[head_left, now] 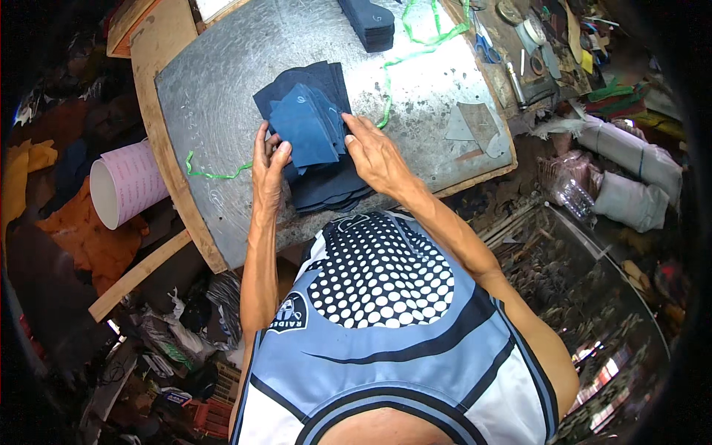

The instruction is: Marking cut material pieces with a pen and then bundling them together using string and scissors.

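Note:
A stack of blue cut sheet pieces, leather or cloth, lies fanned slightly between my hands, with small chalk-like marks on top. My left hand grips its left edge, thumb near the lower corner and fingers along the side. Along the right edge, the fingers of my right hand close in on the stack; their tips are partly hidden. Larger dark navy pieces lie beneath and beyond it. More dark pieces with curved edges rest at the near edge of the grey metal-topped table.
Another dark stack sits at the table's far side. Green string trails across the top. Grey scraps lie at right, near scissors on an adjoining bench. A pink-and-white roll stands left; wrapped bundles lie right.

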`<state>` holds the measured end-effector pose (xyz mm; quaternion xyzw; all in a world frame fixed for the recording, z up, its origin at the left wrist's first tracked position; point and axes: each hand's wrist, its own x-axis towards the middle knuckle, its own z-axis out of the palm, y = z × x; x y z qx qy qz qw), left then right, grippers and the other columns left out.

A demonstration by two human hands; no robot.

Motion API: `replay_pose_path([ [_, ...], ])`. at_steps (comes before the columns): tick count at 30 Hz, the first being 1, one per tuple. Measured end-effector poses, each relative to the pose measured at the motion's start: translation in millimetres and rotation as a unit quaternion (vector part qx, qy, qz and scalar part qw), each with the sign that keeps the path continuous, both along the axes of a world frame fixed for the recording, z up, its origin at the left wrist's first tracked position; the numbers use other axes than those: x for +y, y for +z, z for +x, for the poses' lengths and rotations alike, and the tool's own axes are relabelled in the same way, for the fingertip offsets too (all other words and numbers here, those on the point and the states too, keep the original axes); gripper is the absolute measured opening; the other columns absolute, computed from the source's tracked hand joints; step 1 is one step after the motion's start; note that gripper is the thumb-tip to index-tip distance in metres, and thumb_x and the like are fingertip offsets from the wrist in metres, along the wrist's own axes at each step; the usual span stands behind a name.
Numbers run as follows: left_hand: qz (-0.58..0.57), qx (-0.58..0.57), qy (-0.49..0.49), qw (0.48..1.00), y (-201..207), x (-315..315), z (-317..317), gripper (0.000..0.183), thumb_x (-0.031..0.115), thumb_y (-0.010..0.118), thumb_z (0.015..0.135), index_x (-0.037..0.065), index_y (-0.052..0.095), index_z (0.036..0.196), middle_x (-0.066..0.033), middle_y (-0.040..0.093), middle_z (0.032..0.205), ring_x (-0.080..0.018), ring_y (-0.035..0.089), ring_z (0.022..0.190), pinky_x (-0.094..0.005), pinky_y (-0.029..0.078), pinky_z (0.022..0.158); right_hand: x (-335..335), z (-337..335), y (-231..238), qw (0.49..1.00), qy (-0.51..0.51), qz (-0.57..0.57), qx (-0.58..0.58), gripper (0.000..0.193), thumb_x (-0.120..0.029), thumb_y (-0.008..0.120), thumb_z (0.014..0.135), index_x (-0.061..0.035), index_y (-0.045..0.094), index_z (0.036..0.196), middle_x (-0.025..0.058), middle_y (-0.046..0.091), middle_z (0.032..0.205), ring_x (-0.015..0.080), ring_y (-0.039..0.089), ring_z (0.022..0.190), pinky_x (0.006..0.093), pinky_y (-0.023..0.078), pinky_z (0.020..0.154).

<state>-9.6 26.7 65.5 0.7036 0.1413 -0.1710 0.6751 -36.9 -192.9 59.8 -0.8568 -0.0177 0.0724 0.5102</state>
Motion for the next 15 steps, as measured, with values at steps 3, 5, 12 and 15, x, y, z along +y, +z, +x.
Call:
replay_pose_path([
  [3, 0.016, -0.01, 0.012, 1.0, 1.7, 0.4, 0.6, 0.083, 0.039, 0.067, 0.087, -0.001, 0.028, 0.148, -0.0234, 0.047, 0.132, -0.0253, 0.052, 0.116, -0.0339, 0.045, 0.092, -3.5, 5.8, -5.9, 1.0, -0.007, -0.019, 0.014, 0.047, -0.024, 0.04, 0.099, 0.0054, 0.046, 0.136, 0.0276, 0.052, 0.134, 0.0425, 0.047, 0.128, 0.0418, 0.038, 0.108],
  [5, -0.005, 0.003, -0.001, 1.0, 2.0, 1.8, 0.9, 0.085, 0.041, 0.067, 0.086, -0.001, 0.028, 0.148, -0.0258, 0.046, 0.134, -0.0276, 0.052, 0.119, -0.036, 0.046, 0.094, -9.9, 9.4, -4.6, 0.98, -0.105, 0.148, 0.086, 0.047, -0.023, 0.04, 0.1, 0.0057, 0.044, 0.137, 0.0273, 0.052, 0.135, 0.0365, 0.049, 0.129, 0.038, 0.038, 0.107],
  [12, -0.111, -0.05, 0.069, 0.99, 1.2, 17.8, -5.2, 0.075, 0.06, 0.039, 0.097, 0.0, 0.036, 0.141, -0.0207, 0.051, 0.128, -0.0272, 0.055, 0.111, -0.0385, 0.044, 0.097, -0.9, 6.8, 49.0, 0.986, -0.091, 0.03, -0.137, 0.035, -0.011, 0.05, 0.095, 0.0059, 0.056, 0.126, 0.0237, 0.059, 0.126, 0.0324, 0.056, 0.119, 0.0377, 0.041, 0.102],
  [15, -0.448, -0.035, 0.194, 0.872, 9.3, 42.1, -13.8, 0.043, 0.047, 0.047, 0.098, 0.006, 0.058, 0.102, -0.0109, 0.059, 0.085, -0.0231, 0.058, 0.083, -0.0384, 0.047, 0.085, 15.0, -8.0, 74.7, 0.975, -0.064, 0.002, -0.213, 0.03, -0.003, 0.053, 0.092, 0.0054, 0.06, 0.119, 0.022, 0.062, 0.118, 0.0304, 0.059, 0.112, 0.0374, 0.045, 0.097],
])
